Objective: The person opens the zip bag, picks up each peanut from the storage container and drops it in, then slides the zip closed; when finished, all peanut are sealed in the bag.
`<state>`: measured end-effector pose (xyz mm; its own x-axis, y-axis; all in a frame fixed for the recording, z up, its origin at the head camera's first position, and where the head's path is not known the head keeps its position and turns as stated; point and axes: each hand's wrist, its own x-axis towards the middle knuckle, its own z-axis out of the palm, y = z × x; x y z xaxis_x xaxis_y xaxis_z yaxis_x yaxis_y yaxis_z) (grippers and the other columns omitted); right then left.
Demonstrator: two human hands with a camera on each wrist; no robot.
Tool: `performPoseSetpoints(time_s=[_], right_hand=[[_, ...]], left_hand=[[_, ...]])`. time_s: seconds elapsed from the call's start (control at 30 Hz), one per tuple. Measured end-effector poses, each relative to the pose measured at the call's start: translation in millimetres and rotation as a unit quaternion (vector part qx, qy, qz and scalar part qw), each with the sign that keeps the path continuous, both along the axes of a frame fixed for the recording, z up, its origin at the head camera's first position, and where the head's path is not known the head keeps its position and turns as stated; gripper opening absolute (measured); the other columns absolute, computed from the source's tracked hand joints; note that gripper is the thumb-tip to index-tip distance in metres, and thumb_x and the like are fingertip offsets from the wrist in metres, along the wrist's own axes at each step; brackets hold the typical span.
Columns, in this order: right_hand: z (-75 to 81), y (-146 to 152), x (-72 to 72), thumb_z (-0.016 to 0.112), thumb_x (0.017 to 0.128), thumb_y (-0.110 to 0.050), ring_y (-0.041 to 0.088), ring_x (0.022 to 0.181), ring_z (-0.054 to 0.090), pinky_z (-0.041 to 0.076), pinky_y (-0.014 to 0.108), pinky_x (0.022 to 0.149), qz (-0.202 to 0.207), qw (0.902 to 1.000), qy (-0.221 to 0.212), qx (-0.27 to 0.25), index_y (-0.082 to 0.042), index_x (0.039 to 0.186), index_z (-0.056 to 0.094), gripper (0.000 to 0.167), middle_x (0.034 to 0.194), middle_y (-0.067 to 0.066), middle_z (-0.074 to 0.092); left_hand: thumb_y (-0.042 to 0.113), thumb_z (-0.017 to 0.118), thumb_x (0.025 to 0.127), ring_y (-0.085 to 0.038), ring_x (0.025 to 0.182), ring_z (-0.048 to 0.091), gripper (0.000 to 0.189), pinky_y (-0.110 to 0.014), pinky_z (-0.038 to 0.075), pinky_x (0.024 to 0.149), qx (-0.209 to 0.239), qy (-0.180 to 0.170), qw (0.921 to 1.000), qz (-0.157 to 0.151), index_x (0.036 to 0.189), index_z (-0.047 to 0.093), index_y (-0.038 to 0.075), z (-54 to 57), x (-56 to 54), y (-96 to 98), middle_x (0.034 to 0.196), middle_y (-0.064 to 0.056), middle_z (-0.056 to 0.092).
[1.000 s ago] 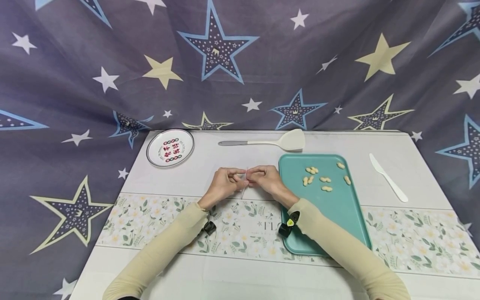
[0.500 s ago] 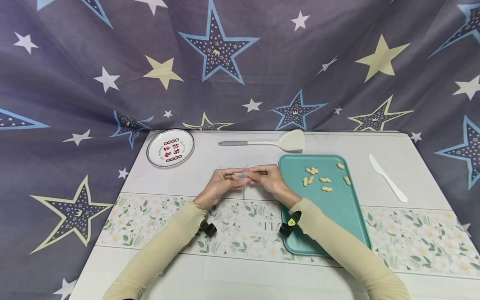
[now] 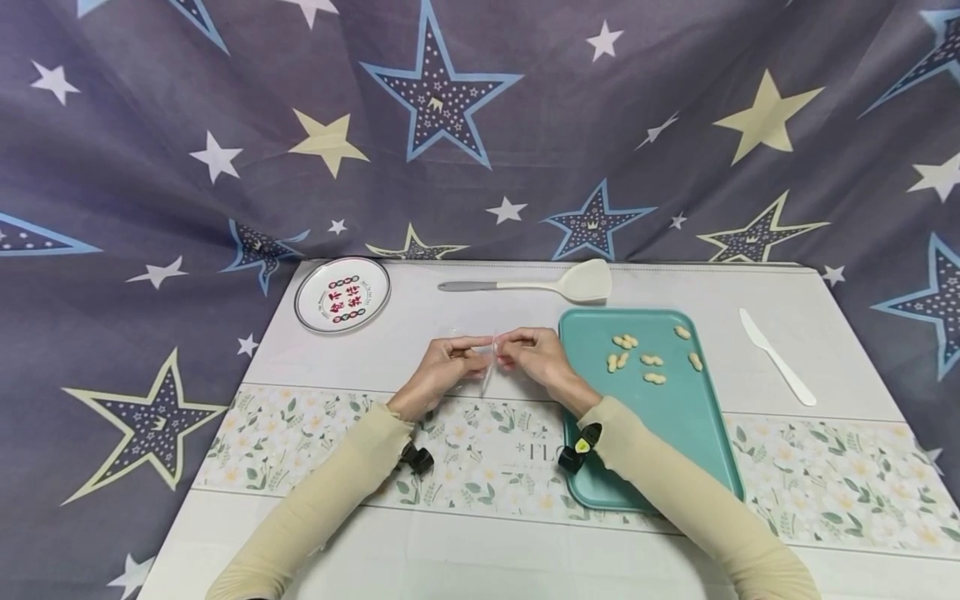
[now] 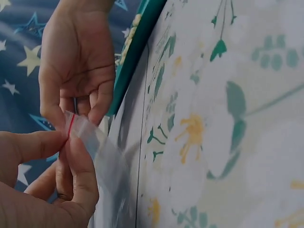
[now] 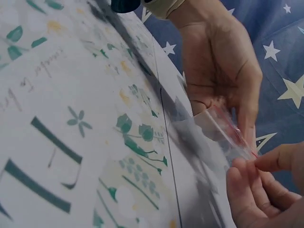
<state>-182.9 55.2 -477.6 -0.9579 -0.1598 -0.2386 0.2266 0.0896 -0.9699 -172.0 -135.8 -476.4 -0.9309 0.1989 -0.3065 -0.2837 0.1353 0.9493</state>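
Observation:
A clear zip-lock bag [image 4: 111,164] with a red strip along its top hangs between both hands, over the table. My left hand [image 3: 442,367] pinches the strip end between thumb and forefinger, as the left wrist view shows close up. From the other side, my right hand [image 3: 538,357] pinches the same top edge with its thumb and fingers, close against the left fingertips. In the right wrist view the bag [image 5: 202,135] looks flat and see-through. The teal tray [image 3: 675,433] lies partly under the right forearm, with several peanuts [image 3: 652,360] in its far half.
A white plate [image 3: 318,312] with red lettering stands at the back left. Behind the hands lies a cream spatula [image 3: 585,282] with a grey handle. To the tray's right is a white plastic knife [image 3: 776,357]. A star-patterned curtain [image 3: 480,200] hangs along the table's back edge.
My left wrist has shifted slightly left and its forefinger has straightened along the bag's top. The right fingers have moved a little at the strip. Tray, peanuts and utensils stay put.

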Motion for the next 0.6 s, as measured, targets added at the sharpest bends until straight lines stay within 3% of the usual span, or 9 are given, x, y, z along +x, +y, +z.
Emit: performPoseSetpoints(time_s=[0.3,0.6], right_hand=[[2.6,-1.5,3.1,0.069,0.094,0.001,0.012,0.069,0.075,0.066,0.030,0.073,0.008,1.0000,-0.001,-0.005,0.008,0.110,0.074,0.018,0.089,0.015,0.079],[2.8,0.9,2.5,0.071,0.093,0.002,0.013,0.070,0.076,0.066,0.032,0.076,0.018,0.9996,0.015,0.013,0.007,0.111,0.076,0.019,0.099,0.023,0.078]], left_hand=[[-0.006,0.063,0.094,-0.014,0.082,0.076,0.043,-0.034,0.065,0.085,-0.045,0.060,0.9970,-0.016,0.137,0.065,-0.001,2.2,5.2,8.9,0.101,-0.015,0.074],[-0.003,0.062,0.095,-0.010,0.077,0.073,0.044,-0.029,0.064,0.079,-0.093,0.065,0.9933,-0.023,0.139,0.066,0.004,3.6,5.3,7.3,0.102,-0.015,0.074]])
